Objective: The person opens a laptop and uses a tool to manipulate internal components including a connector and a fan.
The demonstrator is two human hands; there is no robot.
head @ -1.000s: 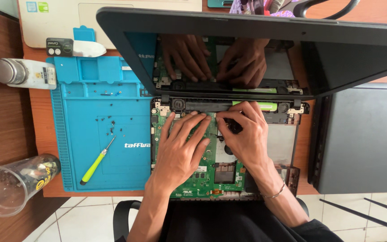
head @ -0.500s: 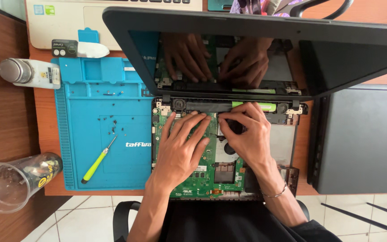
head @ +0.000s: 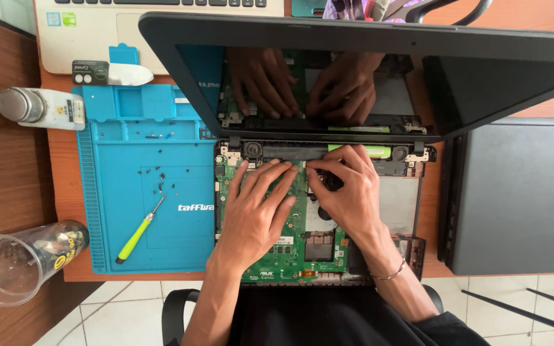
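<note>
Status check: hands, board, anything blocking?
Left hand and right hand flat on green motherboard, fingertips at hinge edge. Nothing gripped. Open screen overhangs; screwdriver lies aside on blue mat.

Both arms are bare, with no sleeves down to the wrists. The right hand (head: 347, 192) has a thin silver bracelet (head: 389, 274) around its wrist. The left hand (head: 254, 211) wears nothing. The person's clothes are black.

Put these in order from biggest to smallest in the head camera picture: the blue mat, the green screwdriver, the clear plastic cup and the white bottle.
1. Blue mat, by far the largest.
2. Clear plastic cup.
3. White bottle, close to the cup in size, so that ranking is unsure.
4. Green screwdriver, the thinnest.
</note>
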